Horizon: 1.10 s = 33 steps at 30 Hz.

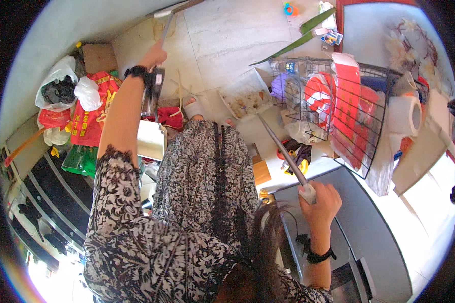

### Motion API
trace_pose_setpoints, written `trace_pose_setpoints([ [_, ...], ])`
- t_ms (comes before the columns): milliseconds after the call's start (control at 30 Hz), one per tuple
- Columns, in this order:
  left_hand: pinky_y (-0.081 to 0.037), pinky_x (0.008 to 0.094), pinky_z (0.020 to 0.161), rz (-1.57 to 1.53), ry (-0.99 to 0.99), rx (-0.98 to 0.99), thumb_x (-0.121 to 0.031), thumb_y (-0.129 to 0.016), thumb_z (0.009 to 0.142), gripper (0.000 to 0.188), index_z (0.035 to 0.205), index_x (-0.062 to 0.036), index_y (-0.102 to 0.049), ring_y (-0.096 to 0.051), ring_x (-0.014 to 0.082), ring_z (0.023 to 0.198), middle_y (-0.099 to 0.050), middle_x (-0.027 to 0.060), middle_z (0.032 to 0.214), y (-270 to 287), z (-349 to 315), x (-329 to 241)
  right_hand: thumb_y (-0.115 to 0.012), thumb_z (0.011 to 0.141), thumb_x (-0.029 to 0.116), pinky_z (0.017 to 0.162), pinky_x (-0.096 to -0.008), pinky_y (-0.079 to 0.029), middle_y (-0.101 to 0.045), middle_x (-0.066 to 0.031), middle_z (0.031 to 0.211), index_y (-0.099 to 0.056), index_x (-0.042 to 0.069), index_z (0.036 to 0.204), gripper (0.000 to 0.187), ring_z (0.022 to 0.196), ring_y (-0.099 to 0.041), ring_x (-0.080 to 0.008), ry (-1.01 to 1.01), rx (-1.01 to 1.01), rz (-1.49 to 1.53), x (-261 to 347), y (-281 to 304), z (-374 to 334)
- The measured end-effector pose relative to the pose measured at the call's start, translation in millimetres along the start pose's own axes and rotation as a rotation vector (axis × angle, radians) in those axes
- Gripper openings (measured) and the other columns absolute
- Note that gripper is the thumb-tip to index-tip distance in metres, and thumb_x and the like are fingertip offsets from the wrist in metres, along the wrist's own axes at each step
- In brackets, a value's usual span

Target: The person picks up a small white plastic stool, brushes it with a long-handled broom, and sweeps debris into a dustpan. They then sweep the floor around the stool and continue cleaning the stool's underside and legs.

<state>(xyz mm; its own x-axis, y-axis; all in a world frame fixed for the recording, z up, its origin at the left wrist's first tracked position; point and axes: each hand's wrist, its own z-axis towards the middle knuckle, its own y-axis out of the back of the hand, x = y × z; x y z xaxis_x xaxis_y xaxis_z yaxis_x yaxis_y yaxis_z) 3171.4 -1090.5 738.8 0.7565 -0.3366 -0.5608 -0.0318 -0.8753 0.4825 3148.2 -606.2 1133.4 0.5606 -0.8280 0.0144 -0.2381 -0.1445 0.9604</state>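
My left hand [153, 55] is closed around the thin handle of a broom [167, 28], reaching toward the wall at the upper left. The broom's head has a white end and a brownish strip, partly cut off by the picture's upper edge. My right hand [320, 203] grips the pale end of a long grey dustpan handle [284, 150]. That handle slants down to a white dustpan [262, 81], which rests on the floor in front of my feet. Brownish and pale debris [249, 102] lies in the pan. Both wrists wear black bands.
On the right stands a black wire basket [359, 121] full of bags and packages, beside a paper roll [413, 115]. Long green leaves [313, 24] and a small toy [289, 9] lie ahead. Red bags [97, 111] and a cardboard box [99, 57] line the left wall. A grey cabinet [359, 212] is near right.
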Motion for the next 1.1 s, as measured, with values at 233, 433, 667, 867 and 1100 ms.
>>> trace_pose_setpoints([
  [233, -0.052, 0.0472, 0.074, 0.081, -0.033, 0.187, -0.009, -0.062, 0.076, 0.089, 0.149, 0.0014, -0.011, -0.063, 0.0442, 0.089, -0.062, 0.0341, 0.096, -94.7, -41.4, -9.5, -0.078, 0.071, 0.029, 0.055, -0.0407, -0.040, -0.053, -0.0075, 0.061, -0.064, 0.010, 0.078, 0.024, 0.058, -0.054, -0.0286, -0.005, -0.041, 0.027, 4.8, -2.8, 4.7],
  [433, -0.049, 0.0496, 0.061, 0.255, -0.188, 0.441, 0.005, -0.056, 0.071, 0.095, 0.151, -0.0077, -0.007, -0.065, 0.0425, 0.074, -0.064, 0.0283, 0.079, -141.2, -190.9, 14.2, -0.078, 0.071, 0.028, 0.055, -0.0410, -0.040, -0.054, -0.0076, 0.062, -0.064, 0.010, 0.078, 0.024, 0.059, -0.055, -0.0290, -0.008, -0.019, 0.032, 10.4, 7.0, 4.5],
  [667, -0.047, 0.0501, 0.080, 0.039, -0.425, 0.306, 0.003, -0.049, 0.072, 0.084, 0.150, -0.0124, -0.023, -0.061, 0.0454, 0.093, -0.063, 0.0298, 0.099, -120.1, -277.7, 35.3, -0.076, 0.074, 0.030, 0.054, -0.0412, -0.041, -0.055, -0.0084, 0.062, -0.065, 0.010, 0.080, 0.024, 0.060, -0.055, -0.0291, -0.003, -0.025, 0.034, 11.3, 5.8, -1.2],
  [867, -0.044, 0.0423, 0.100, 0.116, -0.442, 0.021, 0.006, -0.046, 0.070, 0.082, 0.149, -0.0102, -0.028, -0.056, 0.0400, 0.115, -0.054, 0.0272, 0.129, -68.6, -240.2, 95.4, -0.077, 0.072, 0.028, 0.054, -0.0407, -0.042, -0.056, -0.0089, 0.063, -0.066, 0.009, 0.080, 0.024, 0.060, -0.056, -0.0296, -0.006, -0.002, 0.026, 11.9, 3.1, -6.2],
  [1100, -0.049, 0.0437, 0.082, 0.049, 0.165, 0.013, 0.001, -0.050, 0.074, 0.073, 0.144, -0.0008, -0.030, -0.062, 0.0357, 0.090, -0.063, 0.0242, 0.103, -6.4, -78.6, 72.9, -0.079, 0.070, 0.025, 0.053, -0.0408, -0.041, -0.054, -0.0095, 0.062, -0.066, 0.009, 0.081, 0.023, 0.058, -0.054, -0.0305, -0.010, -0.002, 0.031, 14.9, -2.1, -4.9],
])
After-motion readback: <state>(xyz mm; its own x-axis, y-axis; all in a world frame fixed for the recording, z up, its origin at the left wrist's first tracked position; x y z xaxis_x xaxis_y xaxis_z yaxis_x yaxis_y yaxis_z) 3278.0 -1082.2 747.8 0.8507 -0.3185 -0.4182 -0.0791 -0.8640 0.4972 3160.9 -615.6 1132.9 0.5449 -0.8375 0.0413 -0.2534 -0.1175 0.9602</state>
